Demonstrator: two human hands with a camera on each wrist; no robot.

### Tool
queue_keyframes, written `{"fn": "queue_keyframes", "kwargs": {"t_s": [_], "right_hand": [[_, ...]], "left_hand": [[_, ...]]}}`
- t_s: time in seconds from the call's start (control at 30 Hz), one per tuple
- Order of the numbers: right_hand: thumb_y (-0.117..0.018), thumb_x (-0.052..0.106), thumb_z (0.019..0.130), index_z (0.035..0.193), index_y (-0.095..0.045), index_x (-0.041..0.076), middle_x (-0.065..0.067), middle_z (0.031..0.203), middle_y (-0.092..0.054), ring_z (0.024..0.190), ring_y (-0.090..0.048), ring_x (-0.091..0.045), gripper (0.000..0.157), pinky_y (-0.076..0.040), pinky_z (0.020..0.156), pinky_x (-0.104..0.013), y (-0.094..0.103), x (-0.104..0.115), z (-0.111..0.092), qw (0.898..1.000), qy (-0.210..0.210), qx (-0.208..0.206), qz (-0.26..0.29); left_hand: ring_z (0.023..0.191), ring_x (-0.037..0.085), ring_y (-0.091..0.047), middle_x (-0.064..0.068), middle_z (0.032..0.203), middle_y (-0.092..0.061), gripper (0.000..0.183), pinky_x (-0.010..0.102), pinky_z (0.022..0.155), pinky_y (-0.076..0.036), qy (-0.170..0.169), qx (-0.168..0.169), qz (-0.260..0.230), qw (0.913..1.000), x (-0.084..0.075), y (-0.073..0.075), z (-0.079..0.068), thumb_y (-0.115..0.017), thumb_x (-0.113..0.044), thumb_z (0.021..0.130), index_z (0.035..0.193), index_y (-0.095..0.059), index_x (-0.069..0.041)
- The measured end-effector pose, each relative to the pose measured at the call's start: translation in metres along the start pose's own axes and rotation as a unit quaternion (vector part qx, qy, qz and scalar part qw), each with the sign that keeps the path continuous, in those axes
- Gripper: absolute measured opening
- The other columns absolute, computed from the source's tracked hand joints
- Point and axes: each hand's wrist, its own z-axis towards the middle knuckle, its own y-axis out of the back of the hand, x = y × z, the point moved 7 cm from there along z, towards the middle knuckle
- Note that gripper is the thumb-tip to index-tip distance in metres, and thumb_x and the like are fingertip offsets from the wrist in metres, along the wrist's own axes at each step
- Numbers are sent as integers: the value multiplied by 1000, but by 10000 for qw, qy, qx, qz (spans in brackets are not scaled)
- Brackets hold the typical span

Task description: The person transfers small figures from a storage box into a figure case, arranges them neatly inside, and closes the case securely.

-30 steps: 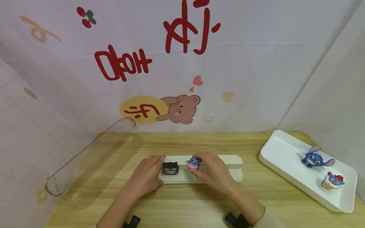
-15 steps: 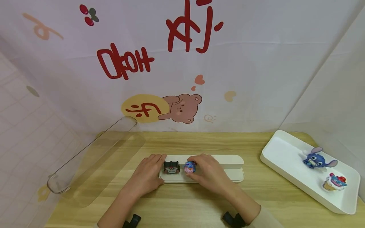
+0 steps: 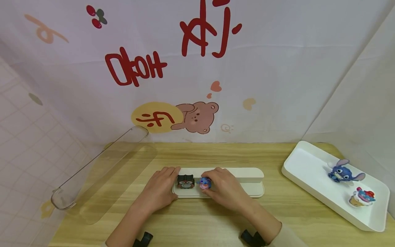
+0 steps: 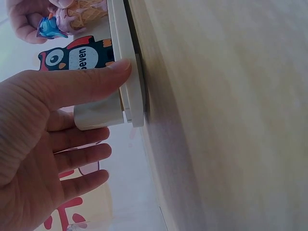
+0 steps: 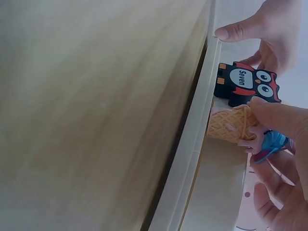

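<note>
A white stepped display base (image 3: 252, 189) lies lengthwise on the table. My left hand (image 3: 159, 188) grips its left end, the thumb over the front edge and the fingers behind. On the lower step stands a black-and-red owl figure (image 3: 186, 182), marked "Seven" in the right wrist view. Just right of the owl, my right hand (image 3: 226, 188) pinches a small blue character figurine (image 3: 204, 184) between thumb and fingers. The right wrist view shows its waffle-cone bottom (image 5: 230, 124) down at the step, close beside the owl. The fingers partly hide its blue head.
A white tray (image 3: 324, 202) at the right holds a big-eared blue figurine (image 3: 342, 172) and an ice-cream-cone figurine (image 3: 362, 197). A long clear cover (image 3: 105, 181) stands at the left. A printed cloth (image 3: 271, 85) hangs behind the table (image 3: 197, 223).
My right hand has moved the blue figurine left and slightly down, nearer to the owl. My left hand keeps its grip on the base. The head view has shifted slightly.
</note>
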Motion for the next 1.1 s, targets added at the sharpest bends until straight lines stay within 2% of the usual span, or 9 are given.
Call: {"fn": "queue_keyframes", "kwargs": {"t_s": [0.27,1.1], "right_hand": [[-96,22,77,112,-70,10,3,105,-75,95,-65,-13,44,-56,85,-37,0,-1,0,9999,-90,-92,37],[-95,24,79,121,-70,8,2,113,-75,101,-64,-14,51,-53,86,-36,0,-2,-1,9999,-134,105,-9]], "left_hand": [[127,34,-56,16,139,-61,93,53,105,-48,-38,16,-3,10000,0,-1,0,-99,-16,70,149,-53,6],[127,34,-56,17,140,-61,94,52,104,-48,-44,33,20,10000,0,-1,1,-99,-17,70,149,-52,6]]}}
